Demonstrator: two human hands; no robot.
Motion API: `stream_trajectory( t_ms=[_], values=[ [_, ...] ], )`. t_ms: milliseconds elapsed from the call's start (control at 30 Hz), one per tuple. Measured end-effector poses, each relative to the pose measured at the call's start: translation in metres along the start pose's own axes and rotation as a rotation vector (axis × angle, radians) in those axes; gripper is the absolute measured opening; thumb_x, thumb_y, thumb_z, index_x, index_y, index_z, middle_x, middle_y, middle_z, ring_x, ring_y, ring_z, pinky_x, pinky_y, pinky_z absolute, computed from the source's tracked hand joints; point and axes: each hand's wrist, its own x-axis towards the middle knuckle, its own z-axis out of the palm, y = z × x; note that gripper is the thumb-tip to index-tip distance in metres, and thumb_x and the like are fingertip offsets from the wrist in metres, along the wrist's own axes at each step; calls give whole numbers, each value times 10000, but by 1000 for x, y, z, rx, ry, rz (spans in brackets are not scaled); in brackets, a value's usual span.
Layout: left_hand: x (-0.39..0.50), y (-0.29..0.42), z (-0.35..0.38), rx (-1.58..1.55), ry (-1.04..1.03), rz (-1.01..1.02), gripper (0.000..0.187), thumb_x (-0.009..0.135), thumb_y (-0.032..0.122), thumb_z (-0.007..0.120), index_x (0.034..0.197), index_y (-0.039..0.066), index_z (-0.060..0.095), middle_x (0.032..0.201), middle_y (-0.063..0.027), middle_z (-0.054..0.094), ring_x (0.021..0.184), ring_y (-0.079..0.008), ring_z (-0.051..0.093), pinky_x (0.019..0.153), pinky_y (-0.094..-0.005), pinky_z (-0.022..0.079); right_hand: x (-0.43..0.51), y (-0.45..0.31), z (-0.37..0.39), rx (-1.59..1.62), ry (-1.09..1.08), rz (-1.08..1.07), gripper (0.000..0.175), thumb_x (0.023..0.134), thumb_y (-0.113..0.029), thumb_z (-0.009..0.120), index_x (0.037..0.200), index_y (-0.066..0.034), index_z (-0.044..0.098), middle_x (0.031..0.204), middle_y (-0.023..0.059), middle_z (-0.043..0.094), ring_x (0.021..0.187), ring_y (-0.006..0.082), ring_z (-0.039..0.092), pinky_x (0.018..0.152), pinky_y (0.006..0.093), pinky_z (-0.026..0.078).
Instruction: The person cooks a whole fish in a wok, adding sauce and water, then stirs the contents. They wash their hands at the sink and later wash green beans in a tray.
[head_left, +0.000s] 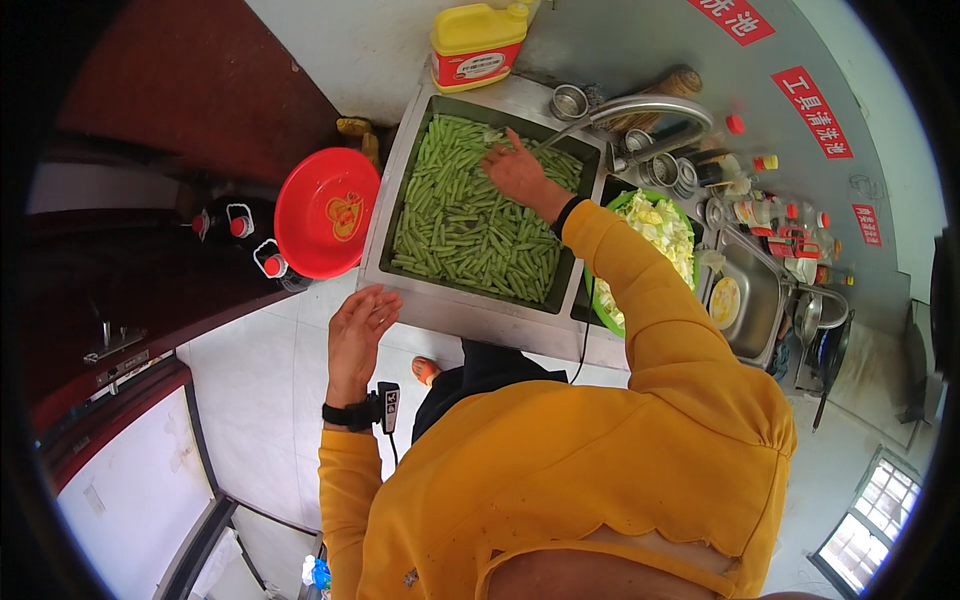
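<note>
Cut green beans (480, 225) fill a large stainless steel sink (577, 142) in front of me. My right hand (516, 171) reaches over the beans near the back of the basin, close to the end of the curved metal faucet (660, 105). Its index finger points out and the other fingers are bent; I see nothing held. Outside the basin, my left hand (364, 322) hovers by the sink's front left corner with loosely bent fingers and nothing in it. Both wrists wear black bands, the left one with a small device on it.
A red plastic basin (322, 210) stands left of the sink, near dark bottles (255, 232). At right is a green basket (622, 202) of chopped cabbage (667, 232), then a smaller sink (757, 322). A yellow jug (480, 45) and several bottles (795, 217) line the back.
</note>
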Motion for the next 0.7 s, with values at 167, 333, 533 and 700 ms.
stream_trajectory(
  t_ms=[167,333,533,700],
  values=[
    [-3,-2,0,-1,7,-16,327,985,144,513,1245,-55,510,1136,-195,631,1071,-291,633,960,-380,499,-11,14,-1,8,-189,62,210,853,-99,566,1050,-77,635,1118,58,548,1207,289,498,970,547,438],
    [-3,-5,0,-11,-8,-15,329,983,142,512,1244,-57,509,1133,-193,631,1071,-289,632,957,-379,498,-14,18,-2,36,-253,64,201,839,-122,568,1014,-54,640,1226,80,517,1283,308,451,923,564,454],
    [-5,-4,-1,-1,-7,-12,330,982,144,516,1246,-54,509,1137,-187,632,1070,-287,632,949,-373,500,-22,12,-19,-5,-99,81,280,855,-127,551,1122,-67,614,1366,115,457,1327,325,408,991,645,370],
    [-6,-5,-2,-16,-2,-19,330,980,142,522,1248,-51,511,1138,-184,635,1069,-286,633,950,-371,500,-29,13,-34,-14,-139,125,425,873,-124,543,1297,-92,547,1425,120,425,1369,322,368,1074,638,291]
  ],
)
